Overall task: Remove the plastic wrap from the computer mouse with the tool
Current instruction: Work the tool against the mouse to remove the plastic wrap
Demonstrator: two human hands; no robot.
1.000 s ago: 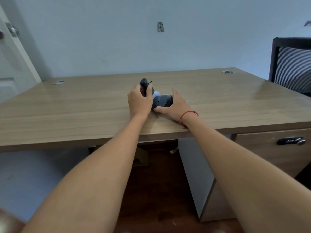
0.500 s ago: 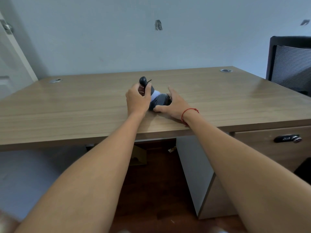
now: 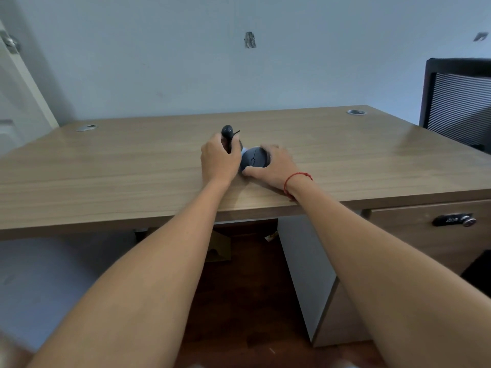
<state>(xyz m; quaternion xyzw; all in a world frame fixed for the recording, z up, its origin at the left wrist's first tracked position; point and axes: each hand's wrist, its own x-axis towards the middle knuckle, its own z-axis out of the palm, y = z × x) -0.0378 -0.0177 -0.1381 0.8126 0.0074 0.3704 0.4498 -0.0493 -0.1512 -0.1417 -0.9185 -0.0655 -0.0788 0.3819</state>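
dark grey mouse (image 3: 254,158) — rounded, scroll wheel up

We find no text we can read anywhere here. The drawer lock plate (image 3: 452,220) on the desk front carries a few pale characters, but they are too small and blurred for us to make out.

Left hand (image 3: 218,162) fisted, right hand (image 3: 276,166) cupped, forearms extended

Office, wooden desk (image 3: 106,176) with locking drawer (image 3: 430,229), mesh chair (image 3: 457,102)
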